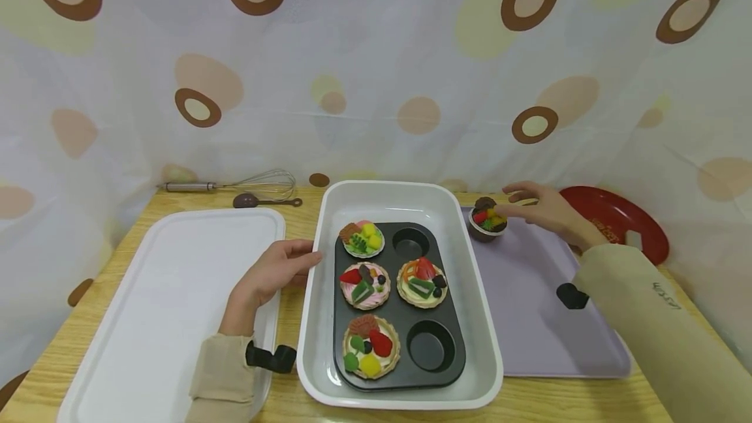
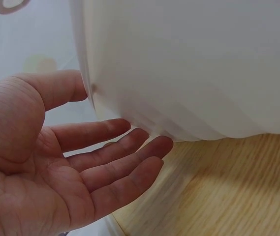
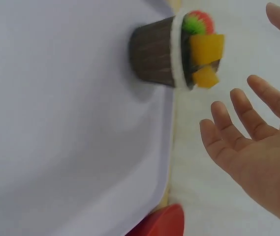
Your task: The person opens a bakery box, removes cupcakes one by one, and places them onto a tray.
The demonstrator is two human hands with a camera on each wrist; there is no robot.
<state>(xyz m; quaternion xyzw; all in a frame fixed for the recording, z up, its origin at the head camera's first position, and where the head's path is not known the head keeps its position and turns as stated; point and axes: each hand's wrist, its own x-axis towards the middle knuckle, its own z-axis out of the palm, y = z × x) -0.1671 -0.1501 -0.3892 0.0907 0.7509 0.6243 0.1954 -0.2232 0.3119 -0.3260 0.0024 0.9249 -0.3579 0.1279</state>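
Note:
A toy cupcake (image 1: 485,234) in a brown pleated cup, topped with fruit pieces, stands at the far left corner of the lilac tray (image 1: 546,318). My right hand (image 1: 549,213) reaches over it with spread fingers; in the right wrist view a gap separates the fingers from the cupcake (image 3: 152,51). My left hand (image 1: 276,271) is at the left wall of a deep white tub (image 1: 491,351). The left wrist view shows its loosely extended fingers (image 2: 125,184) at the tub's lower edge. Inside the tub lies a black muffin tin (image 1: 405,378) bearing several toy tarts (image 1: 371,348).
A white tray (image 1: 170,292) lies on the left of the wooden table (image 1: 288,384). Behind it are a whisk (image 1: 188,186) and a brown spoon (image 1: 247,200). A red oval plate (image 1: 617,214) leans at the back right. Patterned cloth (image 1: 376,70) hangs behind the table.

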